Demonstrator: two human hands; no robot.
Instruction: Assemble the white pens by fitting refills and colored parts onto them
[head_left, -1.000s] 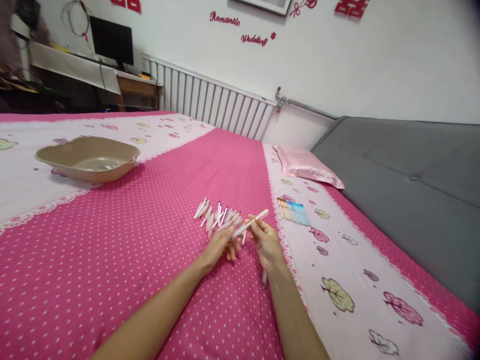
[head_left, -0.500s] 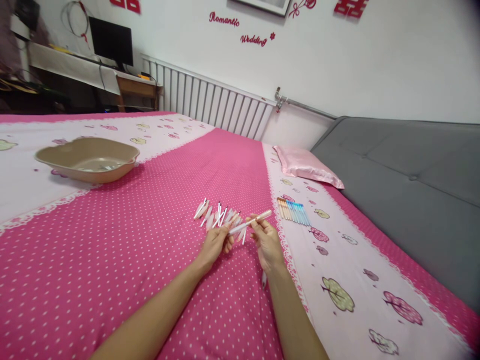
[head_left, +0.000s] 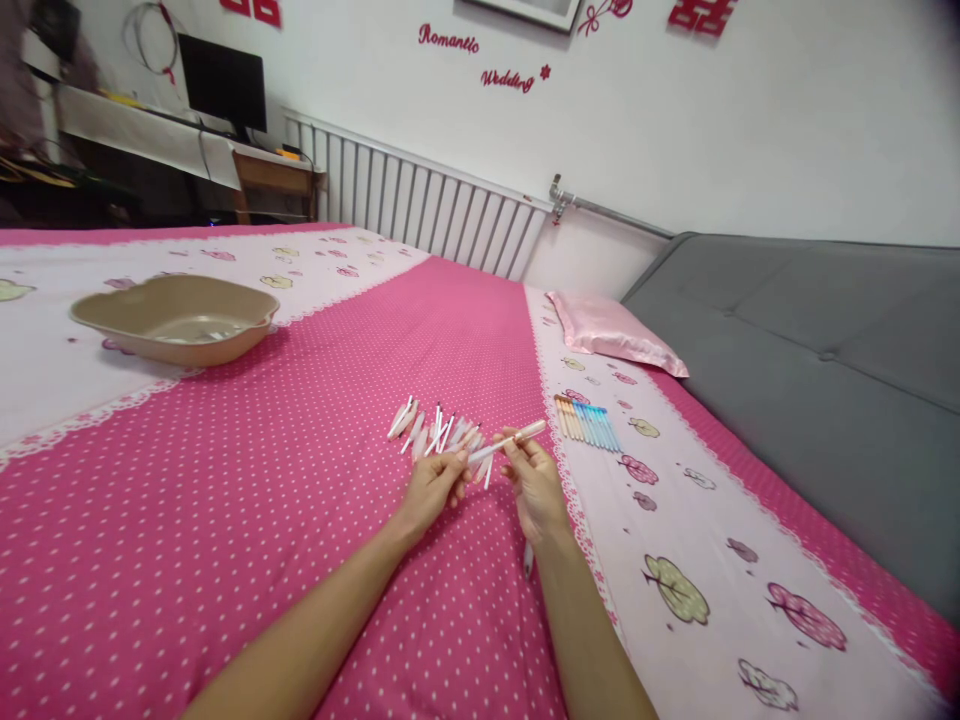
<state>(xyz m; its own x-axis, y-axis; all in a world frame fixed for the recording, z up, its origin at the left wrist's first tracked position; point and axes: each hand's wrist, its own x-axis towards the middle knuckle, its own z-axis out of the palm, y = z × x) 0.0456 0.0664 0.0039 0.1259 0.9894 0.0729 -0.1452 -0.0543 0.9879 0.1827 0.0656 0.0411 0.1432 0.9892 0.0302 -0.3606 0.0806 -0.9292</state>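
- Since a second ago, the pen has shifted slightly toward 2 o'clock, and the left hand has drawn back a little toward 9 o'clock; the right hand has barely moved.
- That pen slants between the hands: left thumb and fingers closed on its near end, right fingertips pinching it about midway, far end jutting toward 2 o'clock. Two grips probably stop so thin a thing from turning or tipping. Whether it is one piece or two, I cannot tell.
- Loose pen parts lie jumbled at 10 o'clock, just beside the left fingers, likely for a short reach.
- At 2 o'clock, a row of pens lies side by side, tan then blue, apart from the jumble, presumably to avoid mixing.
- One stray piece lies at 5 o'clock, beside the right wrist.
- Farther out at 10 o'clock, a basin sits on the bedspread, perhaps set aside for elbow room.
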